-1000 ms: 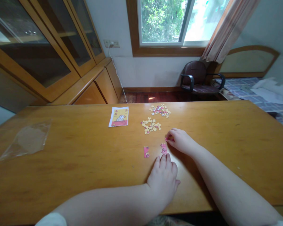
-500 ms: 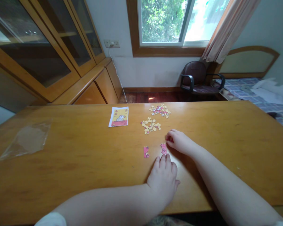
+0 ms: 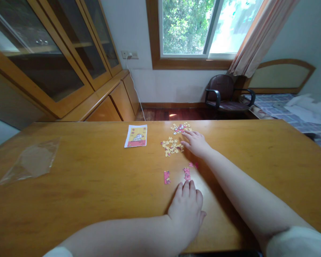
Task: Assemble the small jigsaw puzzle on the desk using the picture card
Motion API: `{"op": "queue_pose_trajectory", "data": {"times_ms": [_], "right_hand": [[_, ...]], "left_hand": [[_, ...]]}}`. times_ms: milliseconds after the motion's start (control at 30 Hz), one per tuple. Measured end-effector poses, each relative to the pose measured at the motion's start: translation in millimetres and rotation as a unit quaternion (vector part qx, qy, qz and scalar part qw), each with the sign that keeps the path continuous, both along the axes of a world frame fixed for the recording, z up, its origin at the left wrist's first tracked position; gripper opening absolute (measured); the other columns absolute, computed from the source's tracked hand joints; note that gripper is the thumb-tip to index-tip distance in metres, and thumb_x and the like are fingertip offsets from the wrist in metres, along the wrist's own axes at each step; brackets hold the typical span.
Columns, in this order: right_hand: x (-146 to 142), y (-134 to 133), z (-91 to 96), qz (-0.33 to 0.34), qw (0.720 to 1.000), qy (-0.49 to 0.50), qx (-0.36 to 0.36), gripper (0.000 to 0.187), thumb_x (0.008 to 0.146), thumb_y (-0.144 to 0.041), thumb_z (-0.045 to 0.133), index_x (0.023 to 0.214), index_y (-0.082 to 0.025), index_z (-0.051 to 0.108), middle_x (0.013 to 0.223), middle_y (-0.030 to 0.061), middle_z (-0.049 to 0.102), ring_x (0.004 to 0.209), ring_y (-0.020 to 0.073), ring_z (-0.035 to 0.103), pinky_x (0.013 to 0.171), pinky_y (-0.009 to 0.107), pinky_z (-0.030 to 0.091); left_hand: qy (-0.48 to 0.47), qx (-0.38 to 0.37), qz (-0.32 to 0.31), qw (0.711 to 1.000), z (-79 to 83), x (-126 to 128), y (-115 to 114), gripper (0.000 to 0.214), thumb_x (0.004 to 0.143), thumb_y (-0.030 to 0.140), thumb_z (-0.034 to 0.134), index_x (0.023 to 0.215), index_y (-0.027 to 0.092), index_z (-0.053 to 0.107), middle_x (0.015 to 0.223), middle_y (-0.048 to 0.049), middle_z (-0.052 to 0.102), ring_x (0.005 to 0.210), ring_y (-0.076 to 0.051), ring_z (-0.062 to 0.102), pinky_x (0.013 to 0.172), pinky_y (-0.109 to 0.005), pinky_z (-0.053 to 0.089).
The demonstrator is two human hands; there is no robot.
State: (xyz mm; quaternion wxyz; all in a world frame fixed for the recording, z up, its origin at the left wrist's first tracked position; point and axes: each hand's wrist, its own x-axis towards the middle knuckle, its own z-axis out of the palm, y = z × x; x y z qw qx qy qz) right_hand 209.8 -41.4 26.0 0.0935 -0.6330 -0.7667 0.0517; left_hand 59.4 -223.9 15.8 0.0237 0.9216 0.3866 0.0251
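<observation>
My left hand (image 3: 186, 201) lies flat on the table, its fingertips at the lower edge of a small joined pink puzzle section (image 3: 187, 173). To the left is another pink puzzle section (image 3: 167, 177). Loose pink puzzle pieces (image 3: 193, 165) lie just above and right of the joined section. My right hand (image 3: 196, 143) reaches over the table with fingers apart, its fingertips by the far pile of mixed pink and yellow puzzle pieces (image 3: 181, 128). Nearer, left of that hand, is a pile of mostly yellow puzzle pieces (image 3: 171, 146). Nothing shows in its fingers.
A picture card (image 3: 136, 136) with a white animal on yellow and pink lies left of the piles. A clear plastic bag (image 3: 33, 159) is at the table's left. Beyond the wooden table (image 3: 96, 178) stand a chair (image 3: 224, 92), a bed and a glass-doored cabinet.
My right hand has moved away from the near pink pieces, up to the far pile, and its fingers have spread. Loose pink pieces show where it was. My left hand stays in place.
</observation>
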Motion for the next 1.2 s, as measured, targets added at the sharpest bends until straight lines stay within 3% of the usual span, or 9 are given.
{"op": "queue_pose_trajectory", "data": {"times_ms": [133, 267, 367, 567, 700, 833, 1000, 1200], "right_hand": [[-4, 32, -10.0, -0.018, 0.998, -0.04, -0.038, 0.056, 0.09, -0.06, 0.039, 0.139, -0.034, 0.045, 0.152, 0.0083, 0.031, 0.136, 0.0355, 0.028, 0.108, 0.054, 0.021], [-5, 42, -16.2, -0.039, 0.998, -0.057, -0.006, 0.053, 0.09, -0.06, 0.038, 0.128, -0.029, 0.056, 0.149, 0.0109, 0.036, 0.136, 0.035, 0.028, 0.109, 0.055, 0.015], [-6, 46, -16.7, -0.036, 0.998, -0.053, 0.0, 0.055, 0.089, -0.062, 0.038, 0.132, -0.031, 0.053, 0.15, 0.011, 0.033, 0.137, 0.0347, 0.027, 0.109, 0.055, 0.015], [-10, 47, -15.5, -0.008, 0.999, -0.041, -0.029, 0.052, 0.089, -0.062, 0.037, 0.134, -0.039, 0.049, 0.151, 0.0075, 0.032, 0.137, 0.0355, 0.026, 0.109, 0.057, 0.014], [-6, 43, -15.1, -0.002, 0.999, -0.035, -0.018, 0.046, 0.09, -0.059, 0.039, 0.126, -0.036, 0.058, 0.148, 0.0069, 0.037, 0.135, 0.0336, 0.028, 0.109, 0.055, 0.016], [-2, 40, -14.0, -0.001, 1.0, -0.024, -0.004, 0.047, 0.092, -0.055, 0.039, 0.13, -0.032, 0.054, 0.147, 0.0086, 0.038, 0.134, 0.0312, 0.032, 0.11, 0.054, 0.018], [2, 35, -11.5, 0.016, 0.999, -0.032, -0.027, 0.044, 0.091, -0.056, 0.042, 0.127, -0.037, 0.058, 0.147, 0.0065, 0.039, 0.135, 0.0334, 0.029, 0.108, 0.058, 0.017], [4, 32, -8.5, 0.017, 0.999, -0.029, -0.024, 0.046, 0.092, -0.055, 0.04, 0.128, -0.032, 0.057, 0.149, 0.0075, 0.036, 0.136, 0.033, 0.028, 0.109, 0.058, 0.016]], "left_hand": [[-0.004, 0.003, 0.003, 1.0, -3.8, 0, -1, 0.054, 0.087, 0.051, 0.049, 0.121, 0.009, 0.058, 0.132, -0.0225, 0.054, 0.123, -0.034, 0.048, 0.101, -0.05, 0.037], [-0.011, 0.006, 0.007, 1.0, -5.3, 0, -1, 0.054, 0.087, 0.051, 0.05, 0.121, 0.009, 0.057, 0.133, -0.0223, 0.053, 0.124, -0.034, 0.048, 0.102, -0.049, 0.036], [-0.012, 0.007, 0.004, 1.0, -4.5, 0, -2, 0.054, 0.087, 0.05, 0.05, 0.121, 0.009, 0.057, 0.133, -0.0224, 0.053, 0.123, -0.034, 0.048, 0.101, -0.05, 0.037], [-0.013, 0.005, 0.006, 1.0, -5.8, 0, -1, 0.055, 0.088, 0.051, 0.047, 0.121, 0.008, 0.056, 0.133, -0.0222, 0.053, 0.124, -0.035, 0.047, 0.102, -0.05, 0.036], [-0.011, 0.003, 0.007, 1.0, -6.9, 0, -1, 0.055, 0.088, 0.05, 0.048, 0.121, 0.008, 0.056, 0.134, -0.0228, 0.052, 0.124, -0.034, 0.046, 0.102, -0.05, 0.035], [-0.011, 0.005, 0.007, 1.0, -5.9, 0, -2, 0.053, 0.088, 0.049, 0.049, 0.121, 0.009, 0.057, 0.133, -0.0226, 0.052, 0.124, -0.033, 0.047, 0.102, -0.049, 0.035], [-0.008, 0.002, 0.004, 1.0, -4.9, 0, -1, 0.054, 0.088, 0.049, 0.048, 0.122, 0.009, 0.056, 0.134, -0.0232, 0.052, 0.124, -0.034, 0.047, 0.102, -0.05, 0.035], [-0.004, 0.0, 0.005, 1.0, -7.0, 0, -1, 0.054, 0.088, 0.049, 0.048, 0.123, 0.008, 0.056, 0.134, -0.023, 0.051, 0.126, -0.034, 0.046, 0.102, -0.05, 0.036]]}}
